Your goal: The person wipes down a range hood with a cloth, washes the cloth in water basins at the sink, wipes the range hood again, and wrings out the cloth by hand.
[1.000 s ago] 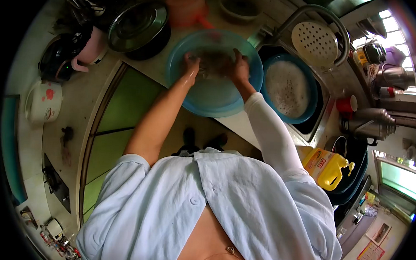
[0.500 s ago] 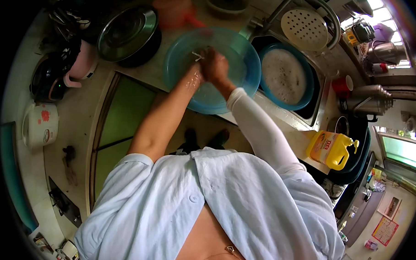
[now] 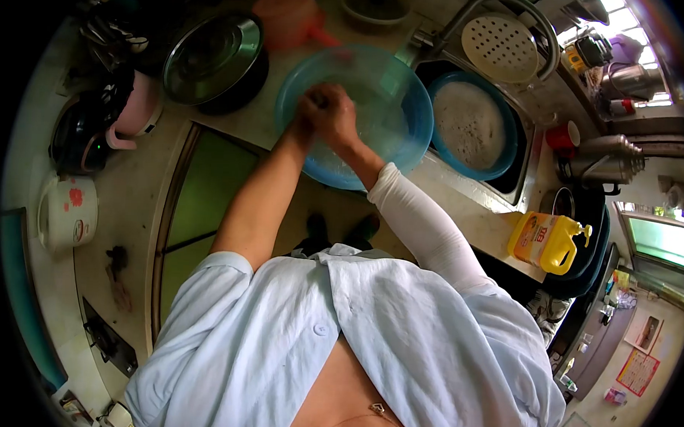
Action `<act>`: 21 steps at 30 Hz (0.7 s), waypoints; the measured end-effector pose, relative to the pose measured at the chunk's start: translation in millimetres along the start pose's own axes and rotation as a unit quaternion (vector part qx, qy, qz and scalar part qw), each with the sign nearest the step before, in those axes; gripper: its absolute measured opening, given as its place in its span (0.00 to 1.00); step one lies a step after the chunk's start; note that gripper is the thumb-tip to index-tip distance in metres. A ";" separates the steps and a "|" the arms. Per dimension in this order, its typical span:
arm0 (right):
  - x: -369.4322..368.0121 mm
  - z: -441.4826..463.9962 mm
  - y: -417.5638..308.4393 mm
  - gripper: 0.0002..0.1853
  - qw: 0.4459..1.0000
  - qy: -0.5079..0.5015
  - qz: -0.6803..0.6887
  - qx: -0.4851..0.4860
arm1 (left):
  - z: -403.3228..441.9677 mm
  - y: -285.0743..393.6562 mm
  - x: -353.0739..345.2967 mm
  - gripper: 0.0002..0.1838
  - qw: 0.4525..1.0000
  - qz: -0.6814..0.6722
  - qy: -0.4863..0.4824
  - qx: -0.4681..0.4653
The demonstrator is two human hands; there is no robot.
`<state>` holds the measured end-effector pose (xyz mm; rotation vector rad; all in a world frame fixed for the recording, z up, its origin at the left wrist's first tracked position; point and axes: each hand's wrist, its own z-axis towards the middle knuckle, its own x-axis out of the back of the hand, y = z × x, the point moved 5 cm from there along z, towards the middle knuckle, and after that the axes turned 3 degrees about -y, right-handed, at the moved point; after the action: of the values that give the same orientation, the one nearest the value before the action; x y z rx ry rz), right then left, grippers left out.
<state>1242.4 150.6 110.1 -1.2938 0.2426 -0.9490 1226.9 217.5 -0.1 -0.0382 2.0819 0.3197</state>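
Both hands are pressed together above a blue basin (image 3: pixel 418 133) of cloudy water, near its left side. My right hand (image 3: pixel 335 117) is closed, its fingers wrapped over a small dark item that is mostly hidden. My left hand (image 3: pixel 306 111) lies against it, largely covered and blurred, so its fingers are hard to make out. What the two hands squeeze between them is too small to name.
Right of the basin, a second blue basin (image 3: pixel 509 148) of foamy water sits in the sink under a curved faucet (image 3: pixel 552 51). A lidded pot (image 3: pixel 215 62), red dipper (image 3: pixel 287 19), yellow jug (image 3: pixel 543 241) and red cup (image 3: pixel 563 137) stand around.
The hands were apart in the basin with a dark mass between them, then came together above the water. Since then they have shifted slightly left.
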 end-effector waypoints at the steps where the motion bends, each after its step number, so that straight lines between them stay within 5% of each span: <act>1: 3.0 -1.7 -23.7 0.09 0.999 -0.029 -0.010 0.042 | 6.3 -1.5 7.4 0.19 1.000 -0.006 -0.014 0.000; 5: -0.1 10.8 26.4 0.09 0.990 0.036 -0.130 0.032 | 32.8 -15.7 35.9 0.19 0.999 -0.028 0.033 -0.001; 9: 39.0 28.5 68.6 0.12 0.953 -0.032 -0.295 -0.056 | -9.3 -13.1 -3.0 0.15 0.981 0.055 0.172 -0.072; 11: 48.3 26.8 85.3 0.14 0.938 -0.025 -0.341 -0.060 | 1.2 7.6 14.3 0.14 0.984 0.035 0.122 -0.122; 13: 53.8 11.4 124.1 0.20 0.955 0.062 -0.250 -0.147 | 1.6 23.4 22.7 0.15 0.964 0.118 0.152 -0.183; 15: 33.6 1.7 121.9 0.19 0.977 0.096 -0.122 -0.149 | -14.5 11.4 7.3 0.15 0.965 0.113 0.193 -0.138; 18: 4.6 -3.9 70.5 0.19 0.980 -0.022 0.033 -0.197 | -29.1 -2.5 -20.5 0.14 0.960 0.154 0.224 -0.061; 20: -1.7 -9.5 35.6 0.19 0.972 -0.058 0.084 -0.213 | -18.3 2.1 -4.0 0.18 0.989 0.098 0.065 -0.095; 21: 4.0 -8.3 7.3 0.16 0.994 -0.039 0.041 -0.094 | -9.2 3.0 19.4 0.18 0.989 0.100 0.063 -0.090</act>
<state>1242.9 141.8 102.3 -1.4792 0.3284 -0.8184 1208.8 220.2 -11.7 0.0446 2.1805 0.6426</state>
